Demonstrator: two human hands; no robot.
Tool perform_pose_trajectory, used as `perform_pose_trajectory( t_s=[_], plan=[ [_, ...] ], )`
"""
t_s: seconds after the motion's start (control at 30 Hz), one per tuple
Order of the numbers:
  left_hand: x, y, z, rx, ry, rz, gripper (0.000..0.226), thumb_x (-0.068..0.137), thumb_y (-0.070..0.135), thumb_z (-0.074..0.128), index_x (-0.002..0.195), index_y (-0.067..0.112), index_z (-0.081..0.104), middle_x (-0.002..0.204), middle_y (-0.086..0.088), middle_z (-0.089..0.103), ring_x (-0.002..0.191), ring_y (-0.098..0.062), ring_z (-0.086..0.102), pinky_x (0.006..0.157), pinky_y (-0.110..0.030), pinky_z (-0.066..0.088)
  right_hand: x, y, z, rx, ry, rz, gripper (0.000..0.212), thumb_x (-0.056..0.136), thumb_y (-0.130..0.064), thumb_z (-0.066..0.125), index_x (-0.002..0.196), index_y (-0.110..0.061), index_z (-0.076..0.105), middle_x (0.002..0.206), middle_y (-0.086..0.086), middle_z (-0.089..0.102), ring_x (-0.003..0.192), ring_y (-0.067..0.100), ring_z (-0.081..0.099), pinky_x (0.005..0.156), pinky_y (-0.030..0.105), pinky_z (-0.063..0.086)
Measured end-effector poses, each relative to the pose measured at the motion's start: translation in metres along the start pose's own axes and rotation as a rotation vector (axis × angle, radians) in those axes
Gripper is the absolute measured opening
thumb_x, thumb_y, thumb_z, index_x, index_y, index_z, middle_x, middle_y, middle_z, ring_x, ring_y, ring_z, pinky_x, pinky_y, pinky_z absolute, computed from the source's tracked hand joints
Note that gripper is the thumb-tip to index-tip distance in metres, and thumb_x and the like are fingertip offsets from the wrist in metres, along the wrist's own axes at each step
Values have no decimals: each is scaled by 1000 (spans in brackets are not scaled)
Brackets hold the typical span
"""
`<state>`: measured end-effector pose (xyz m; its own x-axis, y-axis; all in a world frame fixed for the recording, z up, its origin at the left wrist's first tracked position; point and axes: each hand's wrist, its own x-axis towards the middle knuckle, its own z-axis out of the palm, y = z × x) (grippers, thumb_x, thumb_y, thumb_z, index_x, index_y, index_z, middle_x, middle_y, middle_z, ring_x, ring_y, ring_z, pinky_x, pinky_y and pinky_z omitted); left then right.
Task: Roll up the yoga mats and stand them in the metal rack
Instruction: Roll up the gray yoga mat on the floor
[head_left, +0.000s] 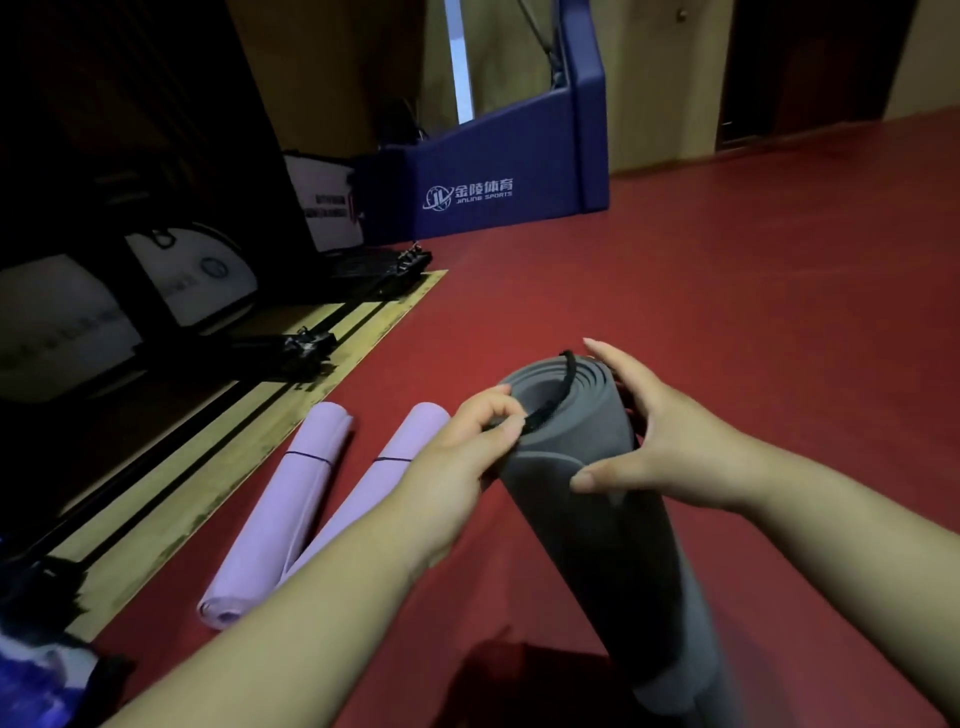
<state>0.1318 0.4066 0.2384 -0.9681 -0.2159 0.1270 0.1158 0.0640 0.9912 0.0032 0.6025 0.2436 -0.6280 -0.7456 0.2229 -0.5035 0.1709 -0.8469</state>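
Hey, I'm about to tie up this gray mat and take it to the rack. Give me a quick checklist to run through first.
1. Gray mat rolled: ok, its layers coil evenly at the top end.
2. Right hand steadies the roll: ok, thumb and fingers wrap its side.
3. Left hand has the strap: ok, pinched at the roll's rim.
4. Strap around the roll: not ok, it only arcs over the open end.
5. Purple mats secured: ok, both lie rolled on the floor, one band each.
6. Rack has room: cannot tell, the left side is too dark.
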Motion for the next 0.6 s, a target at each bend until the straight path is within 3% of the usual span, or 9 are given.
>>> perform_pose_trajectory(
  t_s=[0.1,0.23,0.3,0.43,0.5,0.6],
  plan=[
    [4,-1,-1,92,-59,61,38,72,46,75,110,43,71,144,1,53,135,-9,51,112,-29,40,4,0,-5,33,-5,8,134,44,-48,98,155,-52,24,145,-28,50,132,-11,49,114,33,44],
    [10,6,-8,298,-84,132,63,74,45,73,131,24,55,136,-7,56,126,-8,55,106,-25,41,8,-4,3,40,62,-14,128,50,-32,103,155,-44,33,140,-29,54,129,-13,50,113,31,46],
    [11,17,-15,346,-110,175,56,80,40,74,131,24,55,130,2,62,123,-7,58,104,-24,42,9,-11,5,38,104,-47,127,51,-29,103,157,-41,33,139,-30,55,126,-15,50,110,25,46],
    [11,39,-30,516,-126,320,38,88,23,69,125,26,59,129,20,61,126,4,54,103,-13,39,9,-17,-3,90,126,-73,128,49,-41,98,157,-39,30,141,-30,52,128,-17,48,99,9,44],
    [13,38,-35,571,-163,307,38,87,25,69,124,30,60,135,19,57,132,3,49,109,-16,38,10,-12,-2,18,47,-69,129,53,-41,100,159,-40,26,152,-23,45,135,-13,43,106,17,44],
    [17,30,-37,592,-168,266,36,88,26,68,121,36,59,141,12,53,133,5,47,113,-18,34,15,0,2,42,-8,-39,120,62,-18,99,156,-43,27,152,-21,45,136,-10,44,113,27,44]
  ],
)
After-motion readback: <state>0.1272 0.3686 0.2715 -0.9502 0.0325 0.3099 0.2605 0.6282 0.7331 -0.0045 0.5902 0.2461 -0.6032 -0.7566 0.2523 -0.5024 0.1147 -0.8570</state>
